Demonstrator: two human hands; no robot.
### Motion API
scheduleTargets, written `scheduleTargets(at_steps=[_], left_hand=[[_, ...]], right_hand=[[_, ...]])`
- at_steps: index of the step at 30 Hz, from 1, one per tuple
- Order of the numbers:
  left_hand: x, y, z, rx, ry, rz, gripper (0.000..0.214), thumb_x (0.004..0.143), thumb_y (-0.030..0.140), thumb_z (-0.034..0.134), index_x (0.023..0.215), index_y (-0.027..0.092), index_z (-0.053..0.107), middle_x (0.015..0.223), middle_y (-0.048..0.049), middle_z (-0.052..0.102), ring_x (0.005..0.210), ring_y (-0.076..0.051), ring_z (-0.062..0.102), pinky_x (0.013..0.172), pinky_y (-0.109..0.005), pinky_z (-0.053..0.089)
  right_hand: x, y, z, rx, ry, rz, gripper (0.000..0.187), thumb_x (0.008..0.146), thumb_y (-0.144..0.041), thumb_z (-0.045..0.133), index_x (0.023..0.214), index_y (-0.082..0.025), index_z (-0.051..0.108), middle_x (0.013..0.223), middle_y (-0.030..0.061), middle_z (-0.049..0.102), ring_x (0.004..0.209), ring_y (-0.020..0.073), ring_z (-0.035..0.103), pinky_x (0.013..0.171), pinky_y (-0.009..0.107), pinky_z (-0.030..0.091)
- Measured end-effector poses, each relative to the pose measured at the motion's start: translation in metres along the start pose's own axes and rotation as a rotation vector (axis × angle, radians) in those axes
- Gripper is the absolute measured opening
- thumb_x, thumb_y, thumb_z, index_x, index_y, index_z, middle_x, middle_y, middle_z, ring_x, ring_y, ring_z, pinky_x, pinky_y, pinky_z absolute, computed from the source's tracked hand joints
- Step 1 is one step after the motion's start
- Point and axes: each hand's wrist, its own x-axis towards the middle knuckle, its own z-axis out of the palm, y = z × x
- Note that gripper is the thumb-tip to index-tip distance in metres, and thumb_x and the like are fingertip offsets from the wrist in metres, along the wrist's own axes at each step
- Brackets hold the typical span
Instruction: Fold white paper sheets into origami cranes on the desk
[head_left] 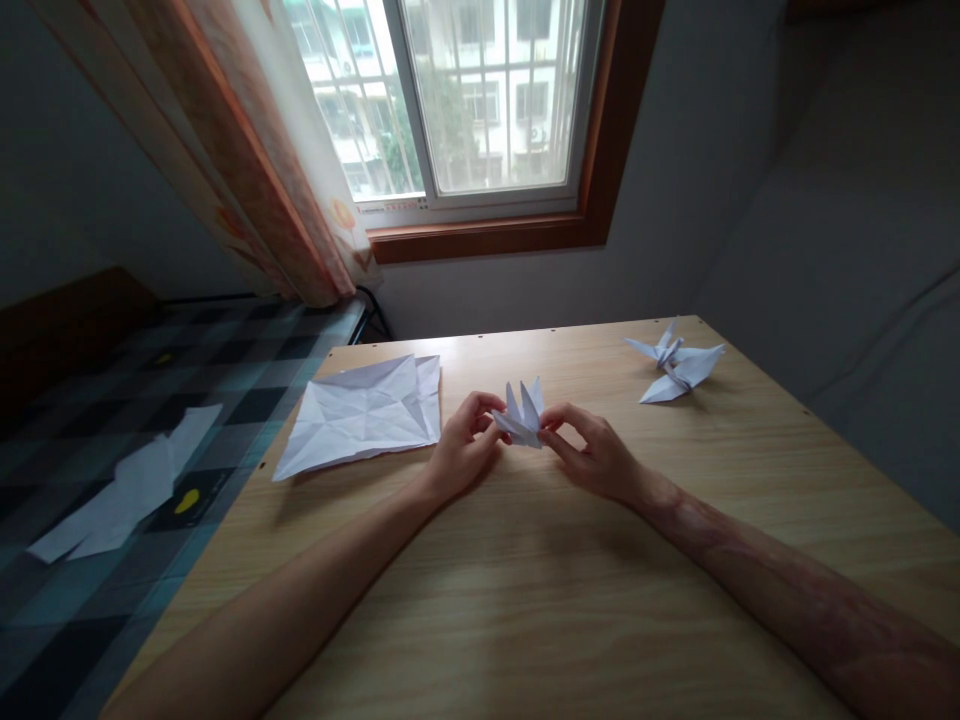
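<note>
Between my two hands is a small white folded paper figure (523,418), with several pointed flaps standing up from it. My left hand (471,440) pinches its left side between thumb and fingers. On the right side, my right hand (589,445) grips the paper's edge the same way. The figure is held just over the wooden table (465,600). To the left of my left hand lie creased white paper sheets (360,415), one on top of another. Further right sit finished-looking white origami cranes (679,365), close together.
Left of the table is a bed (247,350) with a checked cover, and white paper pieces (139,490) lie on it. A window (495,100) with an orange curtain (247,150) stands beyond the table. A grey wall (840,200) rises at the right.
</note>
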Motion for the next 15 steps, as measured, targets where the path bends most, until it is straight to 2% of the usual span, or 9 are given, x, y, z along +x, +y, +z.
scheduleTargets(at_steps=[3,7,10,15], left_hand=[[-0.002,0.002,0.003,0.082,0.037,-0.008,0.016,0.099,0.031,0.07,0.104,0.019,0.061,0.097,-0.0023,0.071,0.08,-0.015,0.075,0.065,-0.021,0.055],[-0.006,0.007,0.006,0.268,0.017,0.056,0.004,0.099,0.024,0.064,0.098,0.019,0.064,0.093,-0.0031,0.072,0.08,-0.016,0.073,0.059,-0.02,0.053],[-0.007,0.013,0.008,0.357,-0.025,0.126,0.004,0.099,0.023,0.065,0.098,0.019,0.067,0.093,-0.0037,0.075,0.081,-0.017,0.073,0.068,-0.024,0.057],[-0.009,0.02,0.008,0.33,-0.083,0.155,0.015,0.1,0.026,0.067,0.114,0.019,0.069,0.108,-0.0085,0.081,0.092,-0.021,0.078,0.087,-0.032,0.06]], right_hand=[[0.001,0.0,0.001,-0.017,-0.015,-0.009,0.003,0.108,-0.025,0.068,0.111,-0.026,0.068,0.1,0.0031,0.079,0.09,0.0212,0.076,0.083,0.034,0.057],[0.0,-0.002,0.005,-0.017,-0.068,-0.023,0.009,0.106,-0.026,0.072,0.115,-0.025,0.068,0.104,0.0044,0.079,0.095,0.0221,0.076,0.089,0.036,0.059],[-0.001,-0.004,0.008,-0.006,-0.058,-0.048,0.016,0.105,-0.026,0.073,0.119,-0.026,0.066,0.108,0.0059,0.079,0.099,0.0234,0.077,0.094,0.039,0.061],[-0.005,-0.005,0.009,0.045,-0.018,-0.067,0.037,0.105,-0.023,0.073,0.138,-0.025,0.055,0.117,0.0102,0.078,0.11,0.0269,0.078,0.097,0.044,0.063]])
